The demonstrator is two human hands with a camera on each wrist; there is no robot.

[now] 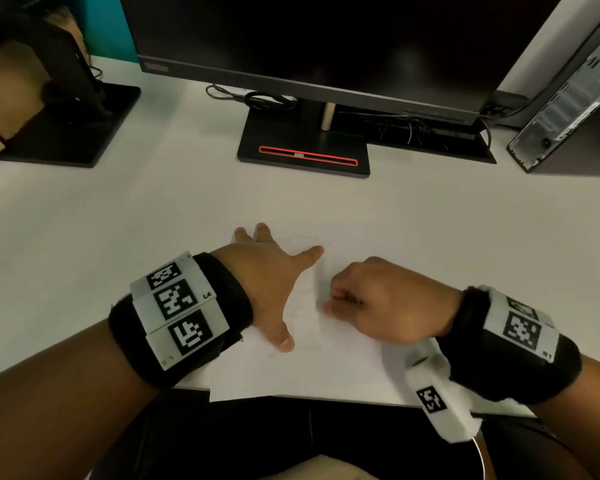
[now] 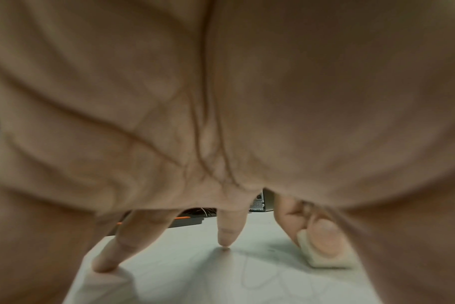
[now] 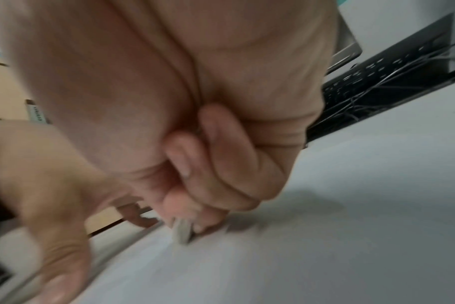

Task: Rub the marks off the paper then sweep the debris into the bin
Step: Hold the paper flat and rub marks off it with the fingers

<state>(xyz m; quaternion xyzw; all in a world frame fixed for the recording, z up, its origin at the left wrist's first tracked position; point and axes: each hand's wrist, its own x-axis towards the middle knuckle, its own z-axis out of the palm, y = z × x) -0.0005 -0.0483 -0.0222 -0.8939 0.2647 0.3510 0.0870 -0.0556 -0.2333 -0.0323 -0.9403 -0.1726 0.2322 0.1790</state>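
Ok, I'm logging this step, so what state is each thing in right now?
Paper: flat on the desk, faint marks remain, near edge overhangs.
Eraser: pinched, pressed on the paper.
Right hand: curled, grips the eraser.
Left hand: fingers spread, presses the paper down.
Monitor: screen dark.
Bin: not in view.

Room dim overall, tabletop [image 1: 118,237] evenly lit, soft shadows under hands. Head view bends at edges. Both wrist views blurry, right one smeared, palms out of focus.
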